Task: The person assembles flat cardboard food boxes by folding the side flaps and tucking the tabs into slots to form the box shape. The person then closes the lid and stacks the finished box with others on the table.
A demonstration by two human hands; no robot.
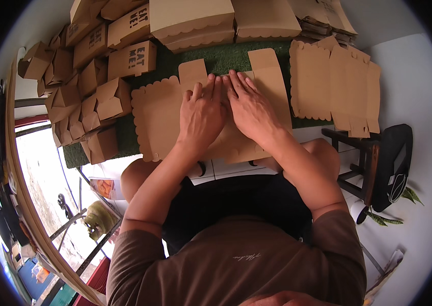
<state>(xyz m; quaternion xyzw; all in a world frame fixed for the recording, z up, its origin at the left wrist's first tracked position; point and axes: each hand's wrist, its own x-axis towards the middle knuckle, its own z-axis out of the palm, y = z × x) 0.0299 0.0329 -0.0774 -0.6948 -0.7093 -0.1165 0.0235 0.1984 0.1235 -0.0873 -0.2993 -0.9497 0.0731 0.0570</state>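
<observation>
In front of me a brown cardboard box blank [157, 115] lies unfolded, with a scalloped edge on its left side and flaps sticking out at the far side. My left hand [203, 112] rests on its middle, palm down, fingers stretched toward the far edge. Close beside it my right hand [249, 104] lies flat on the same cardboard, its fingertips near the left hand's. Both hands press on the panel and hold nothing. Part of the cardboard is hidden beneath them.
Green artificial turf [167, 64] covers the table. Small folded boxes [114, 99] crowd the left side. Larger closed boxes [193, 18] stand at the back, beside stacked flat cardboard [328, 18]. Another flat blank [348, 84] lies at right, over a dark stool [359, 158].
</observation>
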